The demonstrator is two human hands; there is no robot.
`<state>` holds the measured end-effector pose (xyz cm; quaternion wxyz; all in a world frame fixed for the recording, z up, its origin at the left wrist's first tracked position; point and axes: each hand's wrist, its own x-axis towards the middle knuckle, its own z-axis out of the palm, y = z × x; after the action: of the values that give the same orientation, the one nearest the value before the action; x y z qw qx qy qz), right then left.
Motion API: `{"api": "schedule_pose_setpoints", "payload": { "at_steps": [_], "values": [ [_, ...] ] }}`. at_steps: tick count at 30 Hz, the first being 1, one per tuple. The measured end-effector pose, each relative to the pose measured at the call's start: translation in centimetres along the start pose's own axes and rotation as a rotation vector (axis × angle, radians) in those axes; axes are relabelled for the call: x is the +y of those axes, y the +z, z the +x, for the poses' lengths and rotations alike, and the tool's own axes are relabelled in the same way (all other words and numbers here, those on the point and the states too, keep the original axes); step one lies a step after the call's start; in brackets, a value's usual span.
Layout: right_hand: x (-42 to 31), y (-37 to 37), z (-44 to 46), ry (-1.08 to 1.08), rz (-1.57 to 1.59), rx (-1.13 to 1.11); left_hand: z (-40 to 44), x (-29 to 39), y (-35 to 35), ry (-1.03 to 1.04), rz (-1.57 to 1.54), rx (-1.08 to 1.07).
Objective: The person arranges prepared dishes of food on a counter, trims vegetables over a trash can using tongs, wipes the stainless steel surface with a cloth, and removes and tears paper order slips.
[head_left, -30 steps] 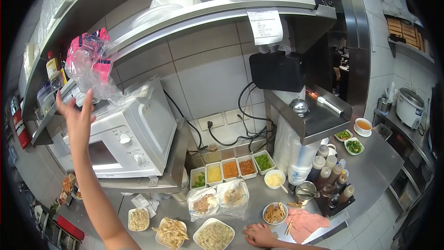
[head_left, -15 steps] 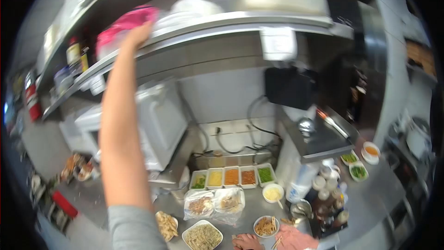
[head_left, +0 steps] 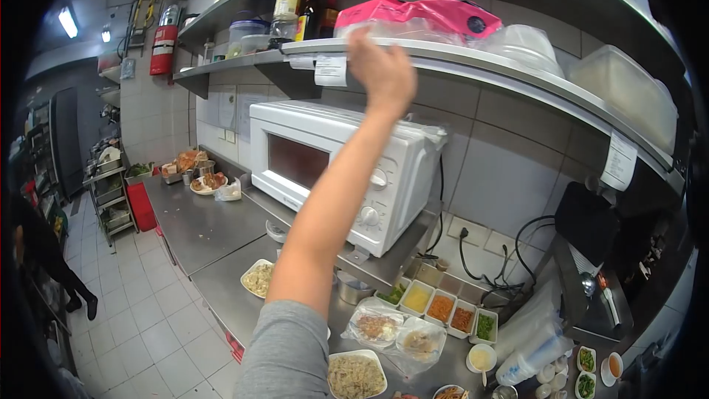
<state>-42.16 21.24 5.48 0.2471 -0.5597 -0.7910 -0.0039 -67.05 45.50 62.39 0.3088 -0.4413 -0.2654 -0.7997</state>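
Observation:
My left hand is raised in front of the upper shelf's edge, its fingers apart and slightly curled, with nothing seen in them. Behind it on the shelf lies a pink plastic package with a clear lower part; whether my fingertips touch it I cannot tell. A paper slip hangs from the shelf edge beside the hand. Below my forearm stands a white microwave, partly covered by the arm. Only a pinkish sliver at the bottom edge may be my right hand; its fingers are hidden.
On the counter are a tray of rice, filled clear bags and small tubs of toppings. Bottles and a clear bin occupy the shelf. Another person's legs show at far left.
The view has swung left, bringing the microwave front and the aisle into sight. My left hand, earlier at the pink package's right part, is now in front of its left end.

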Motion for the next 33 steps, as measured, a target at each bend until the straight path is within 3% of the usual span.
{"api": "schedule_pose_setpoints", "payload": {
  "at_steps": [2,4,6,7,11,18,25,28,30,33],
  "values": [
    [-0.3,-0.1,0.3,0.011,-0.016,0.001,2.0,-5.7,-1.4,-0.402,0.071,0.136],
    [-0.6,-0.1,0.5,0.016,-0.031,0.001,4.3,-9.6,-3.2,-0.926,0.169,0.079],
    [-0.9,-0.2,0.7,0.023,-0.047,0.000,3.8,-17.1,-3.9,-0.902,-0.601,-0.222],
    [-1.0,-0.3,0.8,0.025,-0.051,0.000,3.8,-16.2,-5.1,-1.043,-0.570,-0.297],
    [-1.7,-0.4,1.1,0.027,-0.075,0.004,1.9,-15.3,-4.5,-1.012,-0.765,-0.609],
    [-2.2,-0.6,1.3,0.016,-0.098,0.028,-3.6,2.2,-1.8,-0.929,-1.096,-0.998],
    [-1.9,-0.6,0.6,-0.020,-0.115,0.070,-7.2,12.6,4.5,-1.109,-1.226,-0.925],
    [-1.7,-1.1,-0.7,-0.058,-0.135,0.112,-6.9,13.6,5.8,-1.064,-1.206,-0.853],
    [-1.2,-1.6,-1.4,-0.060,-0.127,0.118,-8.5,12.8,9.0,-0.891,-1.280,-0.658],
    [-0.5,-1.2,-2.3,0.015,0.032,0.069,-7.0,11.6,5.8,-0.831,-1.160,-0.825]
  ]
}}
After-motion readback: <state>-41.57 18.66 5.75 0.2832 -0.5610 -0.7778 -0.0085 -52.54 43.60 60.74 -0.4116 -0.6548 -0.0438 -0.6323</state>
